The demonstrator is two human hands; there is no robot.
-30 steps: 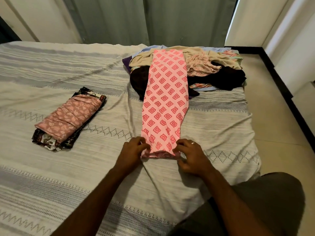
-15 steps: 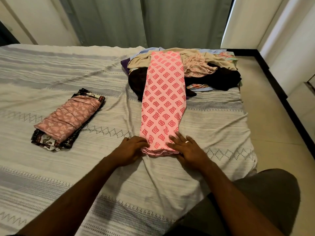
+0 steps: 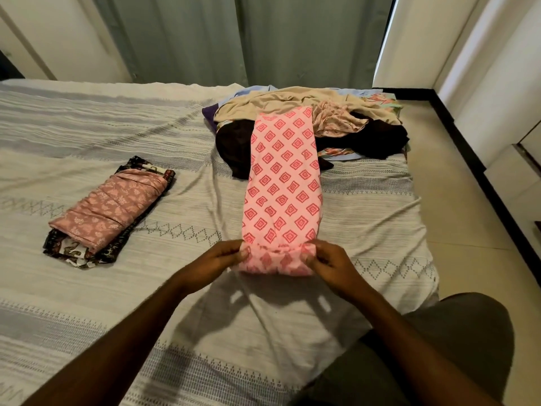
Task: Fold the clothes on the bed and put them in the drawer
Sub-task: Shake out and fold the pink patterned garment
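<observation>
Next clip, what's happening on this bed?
A person is folding laundry on the bed. Both hands, left hand and right hand, pinch the near end of a long pink diamond-print garment and are rolling it up from that end. Its far end lies over a pile of unfolded clothes. A stack of folded clothes sits to the left. No drawer is in view.

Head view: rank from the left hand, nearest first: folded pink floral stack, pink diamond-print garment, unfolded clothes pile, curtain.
1. Pink diamond-print garment: its near rolled end is pinched in the left hand.
2. Folded pink floral stack: on the bed, to the left.
3. Unfolded clothes pile: far end of the bed, right of centre.
4. Curtain: behind the bed.
</observation>
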